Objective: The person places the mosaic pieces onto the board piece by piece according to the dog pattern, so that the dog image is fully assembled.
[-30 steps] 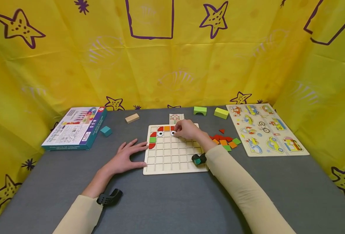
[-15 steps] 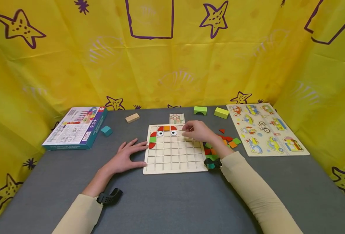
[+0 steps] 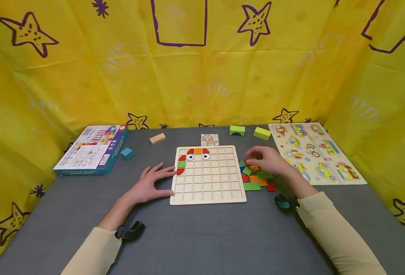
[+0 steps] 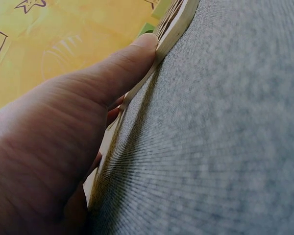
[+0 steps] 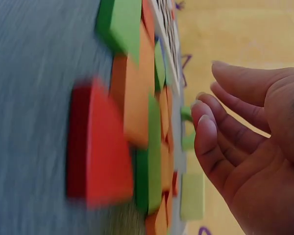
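Observation:
A square wooden grid board [image 3: 209,185] lies flat in front of me. Its upper left cells hold red curved pieces, a green square [image 3: 181,164], an orange square [image 3: 198,151] and two round eye pieces [image 3: 206,157]. My left hand [image 3: 151,186] touches the board's left edge with thumb and fingers spread. To the right, my right hand [image 3: 268,158] hovers over a pile of flat coloured pieces [image 3: 255,186]. In the right wrist view its fingers [image 5: 220,127] are loosely bent, apart from the thumb, with nothing between them. A red piece [image 5: 105,147] lies nearest that camera.
Behind the board lies a small pattern card [image 3: 209,139]. Around it stand a green arch block [image 3: 237,130], a yellow block [image 3: 262,133], a plain wooden block [image 3: 157,138] and a teal cube [image 3: 127,153]. A box [image 3: 89,151] lies left, a picture puzzle board [image 3: 317,154] right.
My right hand has left the second eye piece on the board and moved right, over the pile. The left hand stays at the board's edge.

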{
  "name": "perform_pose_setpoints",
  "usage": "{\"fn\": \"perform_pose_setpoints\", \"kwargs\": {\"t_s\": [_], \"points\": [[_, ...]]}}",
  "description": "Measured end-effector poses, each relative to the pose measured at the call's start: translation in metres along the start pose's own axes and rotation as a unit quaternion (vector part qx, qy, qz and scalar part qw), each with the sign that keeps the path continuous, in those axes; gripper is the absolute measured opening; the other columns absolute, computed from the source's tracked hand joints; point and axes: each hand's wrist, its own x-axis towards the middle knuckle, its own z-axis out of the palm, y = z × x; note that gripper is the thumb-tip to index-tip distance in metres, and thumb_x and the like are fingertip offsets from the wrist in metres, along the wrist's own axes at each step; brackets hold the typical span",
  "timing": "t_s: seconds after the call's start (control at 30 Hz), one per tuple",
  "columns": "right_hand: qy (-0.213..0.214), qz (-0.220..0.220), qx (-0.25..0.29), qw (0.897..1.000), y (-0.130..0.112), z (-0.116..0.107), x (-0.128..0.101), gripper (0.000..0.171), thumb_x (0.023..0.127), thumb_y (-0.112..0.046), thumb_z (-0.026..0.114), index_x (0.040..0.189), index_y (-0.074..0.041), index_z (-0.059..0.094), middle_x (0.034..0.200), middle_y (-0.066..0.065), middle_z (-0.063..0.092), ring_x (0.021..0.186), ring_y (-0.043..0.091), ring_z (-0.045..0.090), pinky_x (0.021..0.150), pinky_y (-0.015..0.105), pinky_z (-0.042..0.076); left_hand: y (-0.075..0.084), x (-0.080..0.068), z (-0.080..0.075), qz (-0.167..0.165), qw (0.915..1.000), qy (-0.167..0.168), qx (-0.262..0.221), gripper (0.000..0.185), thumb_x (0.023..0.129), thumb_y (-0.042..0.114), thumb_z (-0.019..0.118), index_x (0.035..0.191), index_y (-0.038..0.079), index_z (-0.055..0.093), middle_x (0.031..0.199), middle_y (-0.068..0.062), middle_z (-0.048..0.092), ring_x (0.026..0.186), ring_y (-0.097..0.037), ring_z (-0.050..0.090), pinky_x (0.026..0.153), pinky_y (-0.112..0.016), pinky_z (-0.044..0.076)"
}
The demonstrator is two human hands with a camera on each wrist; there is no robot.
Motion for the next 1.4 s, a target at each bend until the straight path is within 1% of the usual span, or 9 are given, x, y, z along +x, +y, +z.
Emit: {"fn": "perform_pose_setpoints", "kwargs": {"t_s": [0.13, 0.27, 0.4, 0.5, 0.6, 0.8, 1.0, 1.17, 1.4], "points": [[0.002, 0.023, -0.003, 1.0, 0.009, -0.009, -0.005, 0.028, 0.096, -0.015, 0.071, 0.118, 0.002, 0.069, 0.101, 0.009, 0.068, 0.09, 0.026, 0.061, 0.08, 0.039, 0.051, -0.001, 0.002, 0.001, 0.001, 1.0, -0.002, -0.001, 0.072, 0.086, 0.045, 0.08, 0.146, 0.015, 0.057, 0.156, -0.004, 0.044, 0.149, -0.043, 0.017, 0.113, -0.068, -0.003], [0.001, 0.016, -0.006, 1.0, 0.013, -0.012, -0.002, 0.03, 0.096, -0.016, 0.071, 0.12, 0.002, 0.068, 0.104, 0.011, 0.068, 0.092, 0.027, 0.06, 0.082, 0.04, 0.05, -0.003, 0.002, 0.001, 0.0, 1.0, -0.002, -0.004, 0.071, 0.085, 0.044, 0.081, 0.146, 0.015, 0.057, 0.156, -0.004, 0.044, 0.149, -0.043, 0.017, 0.112, -0.068, -0.003], [-0.009, 0.0, -0.01, 1.0, 0.014, -0.009, 0.003, 0.028, 0.095, -0.012, 0.072, 0.119, 0.003, 0.068, 0.105, 0.011, 0.068, 0.092, 0.026, 0.061, 0.081, 0.04, 0.051, -0.004, 0.001, 0.001, 0.0, 1.0, -0.001, -0.003, 0.072, 0.085, 0.045, 0.081, 0.145, 0.015, 0.057, 0.156, -0.004, 0.045, 0.149, -0.043, 0.017, 0.112, -0.068, -0.002], [-0.012, -0.004, -0.026, 1.0, 0.015, -0.005, 0.005, 0.026, 0.094, -0.009, 0.072, 0.117, 0.002, 0.069, 0.103, 0.01, 0.069, 0.089, 0.025, 0.061, 0.078, 0.039, 0.051, -0.003, 0.001, 0.002, -0.001, 1.0, -0.003, -0.003, 0.072, 0.085, 0.045, 0.081, 0.146, 0.015, 0.057, 0.156, -0.004, 0.044, 0.149, -0.043, 0.017, 0.113, -0.068, -0.002], [-0.02, -0.006, -0.043, 0.999, 0.016, -0.001, 0.006, 0.025, 0.094, -0.009, 0.072, 0.117, 0.001, 0.07, 0.102, 0.009, 0.069, 0.087, 0.023, 0.06, 0.077, 0.038, 0.05, -0.003, 0.002, 0.004, 0.0, 1.0, -0.005, -0.006, 0.072, 0.085, 0.045, 0.081, 0.146, 0.015, 0.057, 0.156, -0.004, 0.044, 0.149, -0.043, 0.016, 0.113, -0.068, -0.002], [-0.049, 0.003, -0.056, 0.997, 0.017, 0.002, 0.005, 0.027, 0.095, -0.01, 0.071, 0.12, 0.001, 0.069, 0.104, 0.009, 0.066, 0.089, 0.023, 0.059, 0.08, 0.039, 0.05, -0.002, 0.003, 0.007, 0.003, 1.0, -0.002, -0.004, 0.071, 0.085, 0.044, 0.081, 0.145, 0.015, 0.058, 0.156, -0.004, 0.044, 0.149, -0.042, 0.017, 0.112, -0.068, -0.002], [-0.045, -0.011, -0.07, 0.996, 0.019, 0.005, 0.004, 0.026, 0.095, -0.009, 0.071, 0.118, 0.002, 0.07, 0.105, 0.011, 0.062, 0.091, 0.025, 0.058, 0.08, 0.04, 0.049, 0.001, 0.004, 0.007, 0.001, 1.0, -0.006, -0.007, 0.072, 0.084, 0.044, 0.082, 0.146, 0.015, 0.057, 0.156, -0.004, 0.044, 0.15, -0.042, 0.017, 0.113, -0.067, -0.002], [-0.037, -0.026, -0.073, 0.996, 0.015, 0.008, 0.005, 0.022, 0.095, -0.007, 0.07, 0.115, 0.003, 0.071, 0.103, 0.013, 0.061, 0.089, 0.026, 0.058, 0.078, 0.041, 0.049, 0.002, 0.002, 0.003, 0.002, 1.0, -0.001, -0.007, 0.072, 0.084, 0.041, 0.083, 0.145, 0.014, 0.058, 0.156, -0.005, 0.045, 0.149, -0.042, 0.017, 0.113, -0.067, -0.002], [-0.037, -0.024, -0.067, 0.997, 0.008, 0.008, 0.01, 0.021, 0.096, -0.007, 0.07, 0.114, 0.002, 0.071, 0.103, 0.012, 0.062, 0.09, 0.026, 0.059, 0.079, 0.04, 0.05, 0.002, 0.0, -0.002, 0.0, 1.0, -0.001, -0.002, 0.072, 0.084, 0.041, 0.082, 0.146, 0.013, 0.057, 0.156, -0.006, 0.044, 0.149, -0.043, 0.016, 0.113, -0.067, -0.003]]}}
